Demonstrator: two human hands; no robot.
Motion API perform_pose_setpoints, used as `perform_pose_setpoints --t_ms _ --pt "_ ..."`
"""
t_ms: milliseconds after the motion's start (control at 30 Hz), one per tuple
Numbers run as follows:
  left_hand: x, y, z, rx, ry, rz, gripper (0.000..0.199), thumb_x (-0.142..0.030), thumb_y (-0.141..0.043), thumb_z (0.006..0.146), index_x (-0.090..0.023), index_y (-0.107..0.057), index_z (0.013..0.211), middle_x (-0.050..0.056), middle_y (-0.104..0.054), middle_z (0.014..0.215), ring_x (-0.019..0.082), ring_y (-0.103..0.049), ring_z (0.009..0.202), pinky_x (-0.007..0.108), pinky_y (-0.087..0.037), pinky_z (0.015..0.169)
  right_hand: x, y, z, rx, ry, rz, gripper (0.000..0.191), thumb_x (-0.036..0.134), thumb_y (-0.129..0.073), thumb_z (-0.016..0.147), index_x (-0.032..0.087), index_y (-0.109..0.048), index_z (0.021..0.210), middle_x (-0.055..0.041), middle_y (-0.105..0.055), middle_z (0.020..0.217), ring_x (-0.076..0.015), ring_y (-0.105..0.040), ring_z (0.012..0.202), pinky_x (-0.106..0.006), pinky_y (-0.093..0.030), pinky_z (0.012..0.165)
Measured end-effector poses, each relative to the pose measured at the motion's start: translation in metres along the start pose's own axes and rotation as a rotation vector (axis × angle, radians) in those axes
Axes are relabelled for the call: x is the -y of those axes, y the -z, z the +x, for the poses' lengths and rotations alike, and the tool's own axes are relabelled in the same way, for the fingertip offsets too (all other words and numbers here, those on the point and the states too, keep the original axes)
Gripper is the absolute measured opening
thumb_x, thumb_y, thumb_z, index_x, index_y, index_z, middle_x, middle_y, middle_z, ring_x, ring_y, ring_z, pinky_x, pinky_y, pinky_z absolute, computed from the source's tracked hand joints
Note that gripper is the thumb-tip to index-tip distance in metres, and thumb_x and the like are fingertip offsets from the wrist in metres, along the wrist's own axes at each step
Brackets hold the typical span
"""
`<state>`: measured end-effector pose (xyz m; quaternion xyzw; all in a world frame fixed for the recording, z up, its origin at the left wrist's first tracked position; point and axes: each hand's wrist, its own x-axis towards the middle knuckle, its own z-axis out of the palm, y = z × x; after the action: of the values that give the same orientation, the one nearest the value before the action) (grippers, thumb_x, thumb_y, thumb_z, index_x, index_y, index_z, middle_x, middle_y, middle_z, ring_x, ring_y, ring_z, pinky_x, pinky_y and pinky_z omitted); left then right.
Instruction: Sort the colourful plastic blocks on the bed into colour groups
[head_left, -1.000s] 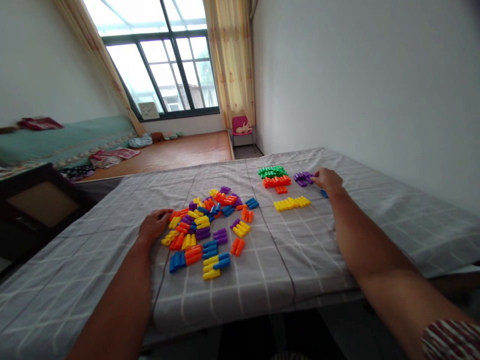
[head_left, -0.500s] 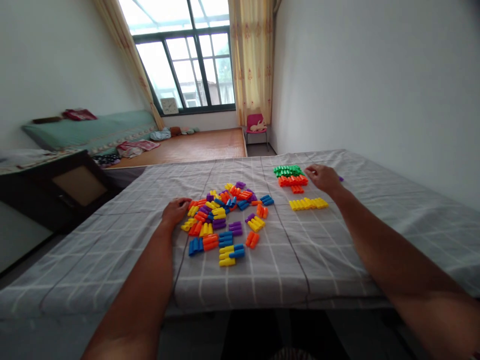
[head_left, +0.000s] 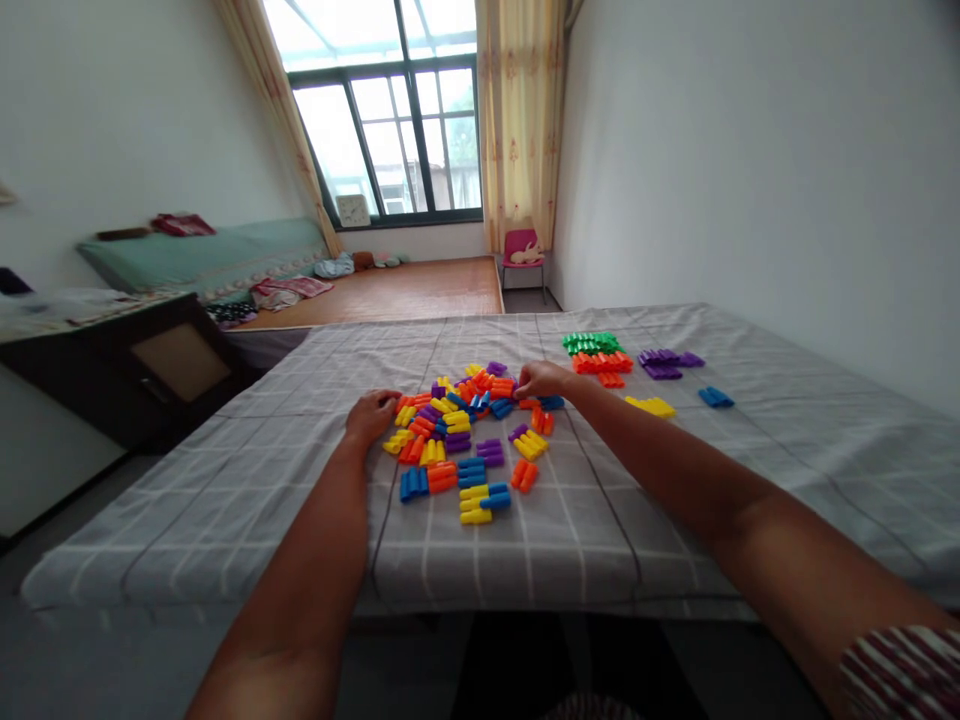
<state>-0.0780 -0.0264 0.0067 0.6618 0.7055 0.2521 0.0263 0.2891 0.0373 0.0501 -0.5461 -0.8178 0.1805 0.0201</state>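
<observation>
A mixed heap of ribbed plastic toy blocks in orange, yellow, blue and purple lies on the checked cloth. At its left edge rests my left hand, fingers loosely bent and tips beside an orange block. My right hand reaches to the heap's far right side, thumb and fingers pinched together by a purple and an orange block. What lies between those fingertips is too small to make out. Nearer me sit a yellow-and-blue group and a loose orange block.
Beyond my right forearm are rows of green blocks, orange blocks, purple blocks and yellow blocks. A blue block lies farther right. Past the table stand a wooden bed and a pink chair.
My right hand has moved left from beside the green and orange rows to the heap. The purple row and the blue block at the right now show. My left hand stays at the heap's edge.
</observation>
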Motion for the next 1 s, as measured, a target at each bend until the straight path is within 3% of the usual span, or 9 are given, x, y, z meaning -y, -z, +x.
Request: perform_pose_setpoints --t_ms 100,200,333,433,567,633,733,1000 --pt "0.0 0.0 0.0 0.006 0.018 0.01 0.037 -0.031 -0.046 0.082 -0.018 -0.073 0.104 0.007 -0.07 0.109 0.021 -0.061 0.104 0.027 -0.046 0.09 -0.006 -0.005 0.0 -0.117 0.033 0.214 0.032 0.034 -0.079 0.063 0.014 -0.069 0.087 -0.0012 -0.066 0.074 -0.013 -0.058 0.067 -0.02 -0.037 0.053" --pt "0.001 0.0 0.001 0.015 0.027 0.01 0.038 -0.033 -0.046 0.082 -0.019 -0.073 0.105 0.007 -0.07 0.109 0.02 -0.062 0.103 0.027 -0.047 0.088 -0.024 0.004 -0.005 -0.247 0.106 0.394 0.03 0.028 -0.079 0.062 0.014 -0.067 0.086 -0.0021 -0.067 0.078 -0.0131 -0.06 0.069 -0.019 -0.041 0.055" --pt "0.003 0.001 0.002 0.013 0.027 0.008 0.037 -0.033 -0.046 0.081 -0.021 -0.072 0.104 0.005 -0.07 0.11 0.02 -0.062 0.102 0.026 -0.047 0.087 -0.08 0.035 -0.025 -0.447 0.12 0.563 0.029 0.031 -0.074 0.068 0.014 -0.066 0.09 -0.0053 -0.07 0.082 -0.0145 -0.063 0.071 -0.021 -0.046 0.059" --pt "0.005 0.001 0.005 0.021 0.031 0.016 0.039 -0.035 -0.046 0.08 -0.02 -0.073 0.105 0.006 -0.07 0.11 0.021 -0.063 0.102 0.026 -0.048 0.086 -0.143 0.059 -0.051 -0.657 -0.006 0.558 0.032 0.037 -0.069 0.073 0.014 -0.067 0.094 -0.0075 -0.072 0.086 -0.0165 -0.065 0.076 -0.025 -0.05 0.067" --pt "0.01 0.001 0.008 0.026 0.03 0.035 0.041 -0.038 -0.045 0.079 -0.021 -0.073 0.104 0.006 -0.07 0.11 0.022 -0.063 0.103 0.026 -0.048 0.086 -0.224 0.066 -0.095 -0.916 -0.408 0.266 0.028 0.037 -0.069 0.072 0.015 -0.069 0.088 -0.0091 -0.072 0.09 -0.0205 -0.066 0.085 -0.031 -0.05 0.077" --pt "0.011 0.001 0.009 0.03 0.031 0.033 0.042 -0.04 -0.045 0.079 -0.021 -0.073 0.104 0.006 -0.07 0.111 0.022 -0.063 0.103 0.027 -0.048 0.086 -0.251 0.06 -0.112 -0.914 -0.595 0.153 0.027 0.039 -0.068 0.072 0.017 -0.07 0.087 -0.009 -0.072 0.09 -0.0224 -0.065 0.086 -0.033 -0.05 0.077" --pt "0.012 0.002 0.009 0.03 0.024 0.014 0.043 -0.041 -0.045 0.078 -0.02 -0.072 0.103 0.006 -0.07 0.11 0.022 -0.063 0.104 0.027 -0.049 0.085 -0.271 0.049 -0.125 -0.835 -0.784 0.103 0.027 0.043 -0.067 0.072 0.021 -0.072 0.087 -0.0088 -0.071 0.088 -0.0242 -0.065 0.085 -0.035 -0.05 0.073" --pt "0.013 0.002 0.008 0.018 0.013 0.002 0.043 -0.041 -0.045 0.077 -0.02 -0.073 0.101 0.007 -0.071 0.108 0.023 -0.063 0.103 0.028 -0.048 0.087 -0.273 0.041 -0.121 -0.689 -0.901 0.043 0.024 0.043 -0.068 0.071 0.027 -0.074 0.088 -0.01 -0.07 0.098 -0.0278 -0.064 0.093 -0.041 -0.05 0.075"
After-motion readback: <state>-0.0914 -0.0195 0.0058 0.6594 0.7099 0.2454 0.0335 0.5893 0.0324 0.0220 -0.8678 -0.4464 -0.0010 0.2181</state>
